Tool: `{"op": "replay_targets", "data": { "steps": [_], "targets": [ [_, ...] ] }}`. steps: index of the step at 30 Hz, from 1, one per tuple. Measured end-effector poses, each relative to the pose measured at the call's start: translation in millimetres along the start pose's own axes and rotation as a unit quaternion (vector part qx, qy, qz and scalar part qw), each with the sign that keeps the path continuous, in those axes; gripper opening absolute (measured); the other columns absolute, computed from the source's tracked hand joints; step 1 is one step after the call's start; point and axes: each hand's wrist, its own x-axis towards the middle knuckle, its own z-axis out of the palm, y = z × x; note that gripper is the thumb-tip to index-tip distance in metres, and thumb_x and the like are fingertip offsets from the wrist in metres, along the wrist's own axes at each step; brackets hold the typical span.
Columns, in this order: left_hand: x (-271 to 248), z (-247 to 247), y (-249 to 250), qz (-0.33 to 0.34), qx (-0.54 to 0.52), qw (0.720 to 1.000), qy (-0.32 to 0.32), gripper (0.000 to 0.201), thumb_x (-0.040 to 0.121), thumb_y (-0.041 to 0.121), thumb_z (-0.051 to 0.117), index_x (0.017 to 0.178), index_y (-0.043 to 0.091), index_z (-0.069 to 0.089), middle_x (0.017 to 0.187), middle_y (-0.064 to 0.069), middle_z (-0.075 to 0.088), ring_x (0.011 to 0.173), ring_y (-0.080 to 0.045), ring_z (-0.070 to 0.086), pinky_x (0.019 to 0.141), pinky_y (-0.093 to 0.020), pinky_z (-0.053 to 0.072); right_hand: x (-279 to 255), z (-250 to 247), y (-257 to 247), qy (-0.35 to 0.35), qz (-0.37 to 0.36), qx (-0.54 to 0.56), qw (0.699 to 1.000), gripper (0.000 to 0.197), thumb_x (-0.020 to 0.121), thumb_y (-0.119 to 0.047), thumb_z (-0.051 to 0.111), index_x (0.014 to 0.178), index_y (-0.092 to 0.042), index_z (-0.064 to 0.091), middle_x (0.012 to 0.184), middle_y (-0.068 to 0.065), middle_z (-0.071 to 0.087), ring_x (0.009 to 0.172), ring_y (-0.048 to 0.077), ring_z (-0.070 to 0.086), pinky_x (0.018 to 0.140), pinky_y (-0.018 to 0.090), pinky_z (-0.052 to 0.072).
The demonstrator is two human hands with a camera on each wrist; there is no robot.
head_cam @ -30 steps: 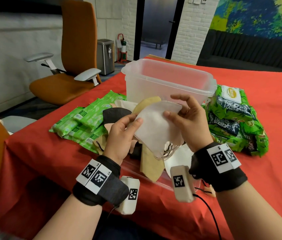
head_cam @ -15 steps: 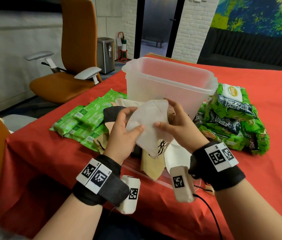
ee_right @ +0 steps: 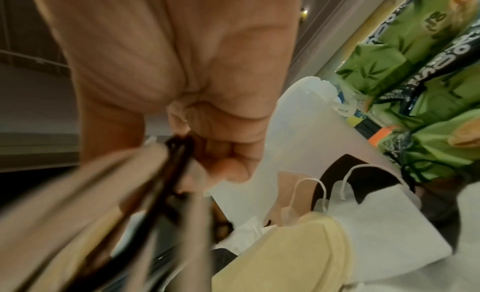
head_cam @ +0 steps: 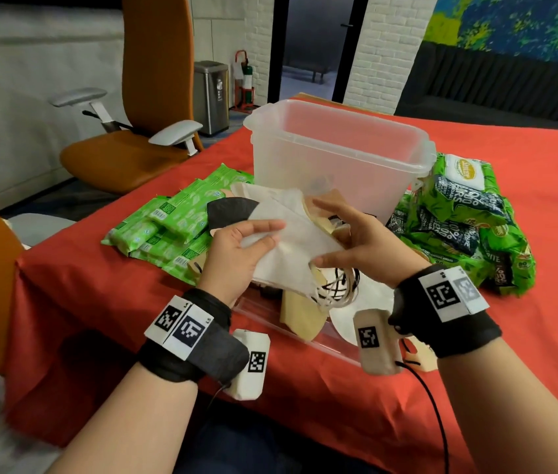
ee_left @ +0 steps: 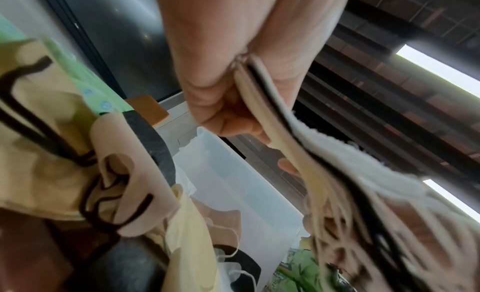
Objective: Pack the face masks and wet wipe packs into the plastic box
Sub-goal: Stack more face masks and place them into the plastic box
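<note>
Both hands hold a flat stack of face masks (head_cam: 291,248), white one on top, low over the pile in front of the plastic box (head_cam: 335,148). My left hand (head_cam: 270,234) pinches the stack's left end, thumb on top. My right hand (head_cam: 325,234) grips its right end, where black and white ear loops (head_cam: 335,289) dangle. The left wrist view shows the left hand (ee_left: 233,122) pinching the layered masks (ee_left: 337,173). In the right wrist view the right hand (ee_right: 221,152) curls round the stack (ee_right: 103,193). Loose masks (head_cam: 301,313) lie beneath. The box looks empty.
Light green wet wipe packs (head_cam: 175,220) lie left of the box and dark green packs (head_cam: 458,220) are heaped to its right. A clear lid (head_cam: 305,340) lies under the loose masks near the red table's front edge. An orange chair (head_cam: 133,131) stands at the left.
The mask stack has come down from upright to nearly flat, closer to the pile. My right hand slid from its top edge to its right end.
</note>
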Motion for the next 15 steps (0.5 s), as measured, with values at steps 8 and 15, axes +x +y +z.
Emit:
{"op": "replay_targets", "data": {
  "steps": [8,15],
  "targets": [
    [8,-10,-3,0.014,0.011,0.994,0.110,0.029,0.077,-0.001,0.070,0.076,0.028,0.067,0.085,0.015,0.067,0.080,0.012,0.060,0.085,-0.016,0.045,0,-6,12,0.163,0.016,0.065,0.984,0.044,0.078,0.006,0.066,0.120,-0.002,0.057,0.072,0.012,0.056,0.058,0.015,0.058,0.059,0.019,0.048],
    [6,-12,-4,0.000,0.043,0.998,0.041,0.029,0.082,-0.001,0.065,0.080,0.028,0.067,0.091,0.014,0.066,0.082,0.014,0.059,0.078,-0.004,0.042,-5,-7,6,0.106,0.057,-0.009,0.993,0.033,0.076,0.005,0.070,0.106,-0.005,0.062,0.064,0.005,0.057,0.041,0.007,0.052,0.043,0.015,0.038]
  ]
}}
